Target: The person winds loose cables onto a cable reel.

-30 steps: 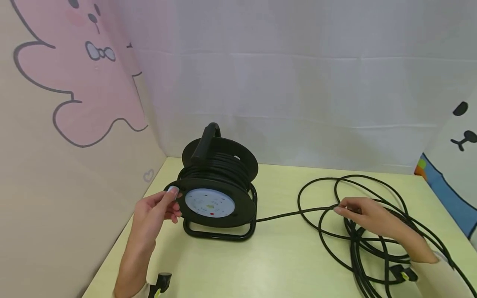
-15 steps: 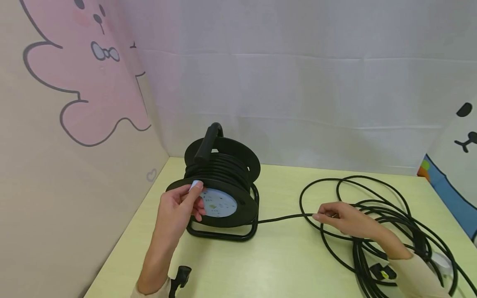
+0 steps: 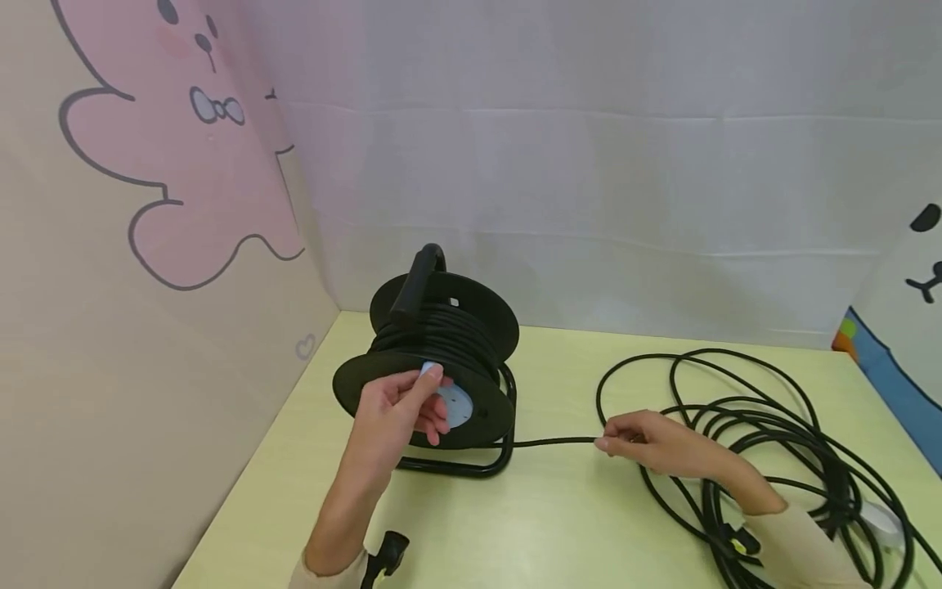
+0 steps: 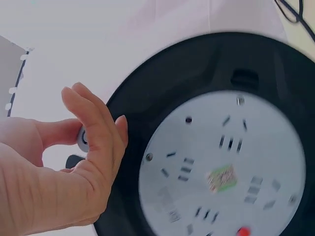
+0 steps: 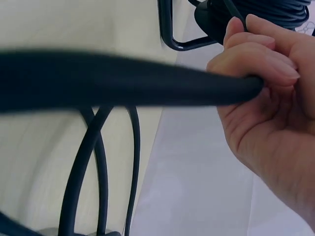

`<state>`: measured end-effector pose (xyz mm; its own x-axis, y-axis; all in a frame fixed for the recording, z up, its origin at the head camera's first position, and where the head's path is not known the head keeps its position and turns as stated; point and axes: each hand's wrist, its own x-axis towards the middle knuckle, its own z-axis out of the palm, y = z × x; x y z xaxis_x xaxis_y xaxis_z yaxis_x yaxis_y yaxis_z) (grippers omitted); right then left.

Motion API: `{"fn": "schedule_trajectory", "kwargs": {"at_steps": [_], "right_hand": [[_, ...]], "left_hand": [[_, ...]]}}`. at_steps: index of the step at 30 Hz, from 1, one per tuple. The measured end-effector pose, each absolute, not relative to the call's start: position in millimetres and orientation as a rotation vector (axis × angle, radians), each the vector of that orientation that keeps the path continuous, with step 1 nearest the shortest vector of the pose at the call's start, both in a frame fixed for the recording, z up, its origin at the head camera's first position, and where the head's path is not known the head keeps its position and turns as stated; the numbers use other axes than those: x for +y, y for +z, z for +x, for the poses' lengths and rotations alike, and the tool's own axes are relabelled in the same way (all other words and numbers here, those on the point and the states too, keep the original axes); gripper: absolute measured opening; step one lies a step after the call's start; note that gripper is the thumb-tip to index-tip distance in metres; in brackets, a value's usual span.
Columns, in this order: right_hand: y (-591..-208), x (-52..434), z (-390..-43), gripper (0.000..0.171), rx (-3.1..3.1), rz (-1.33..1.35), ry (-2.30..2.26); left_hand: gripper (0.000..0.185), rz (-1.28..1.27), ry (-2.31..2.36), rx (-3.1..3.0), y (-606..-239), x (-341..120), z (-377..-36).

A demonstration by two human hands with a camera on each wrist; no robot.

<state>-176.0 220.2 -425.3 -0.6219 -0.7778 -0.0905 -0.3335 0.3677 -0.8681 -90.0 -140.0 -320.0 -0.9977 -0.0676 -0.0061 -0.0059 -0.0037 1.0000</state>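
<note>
A left hand (image 3: 401, 405) curls its fingers (image 4: 101, 140) round the small knob on the black cable reel (image 3: 441, 368), far left on the yellow desk (image 3: 559, 523). The right hand (image 3: 651, 446) pinches the taut black cable (image 3: 552, 442) just right of the reel. Loose coils (image 3: 765, 425) sprawl behind it at the right.

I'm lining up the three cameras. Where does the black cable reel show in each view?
Head: the cable reel stands left of centre on the table, the left hand at its front flange.
Left wrist: its white socket face fills the right side.
Right wrist: only part of the reel shows, top right.
Shared landmark: the reel's black tube stand.
</note>
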Motion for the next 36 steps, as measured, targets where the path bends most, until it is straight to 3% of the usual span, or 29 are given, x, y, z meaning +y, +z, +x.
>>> {"fn": "schedule_trajectory", "kwargs": {"at_steps": [11,22,30,36], "right_hand": [[-421,211,-176,0.02,2.185,-1.01,-1.091],[-397,230,-175,0.021,2.393,-1.227,-0.974],[-376,247,-169,0.022,2.544,-1.232,-0.875],[-362,270,-167,0.033,2.682,-1.147,-0.869]], "left_hand": [[0.04,-0.027,-2.393,-2.2,-337,-118,-93],[0.03,-0.004,-2.448,-2.278,-384,-89,-95],[0.03,0.078,-2.383,-2.38,-419,-93,-95],[0.033,0.129,-2.345,-2.422,-437,-105,-93]]}}
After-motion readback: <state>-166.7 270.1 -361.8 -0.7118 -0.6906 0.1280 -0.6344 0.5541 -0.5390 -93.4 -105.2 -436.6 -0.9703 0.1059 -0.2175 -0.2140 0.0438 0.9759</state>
